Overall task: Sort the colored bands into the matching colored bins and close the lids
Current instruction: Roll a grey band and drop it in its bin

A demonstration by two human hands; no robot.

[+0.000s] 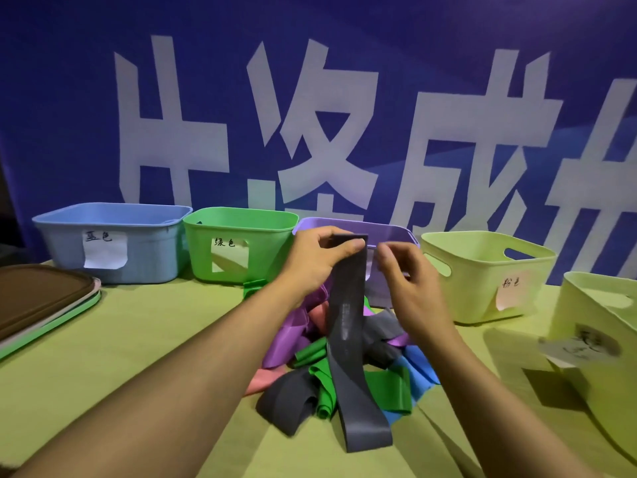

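Above pile | left hand pinches grey band | right hand curled beside

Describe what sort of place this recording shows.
Probably a staged sorting station, not a home: a big blue banner with white characters as backdrop, paper-labelled bins like the green bin, and a green-covered table.

— What's at the far side?
— Blue banner w/ big white characters, left to right.
— And underneath everything?
— Yellow-green tablecloth, creased near the right.
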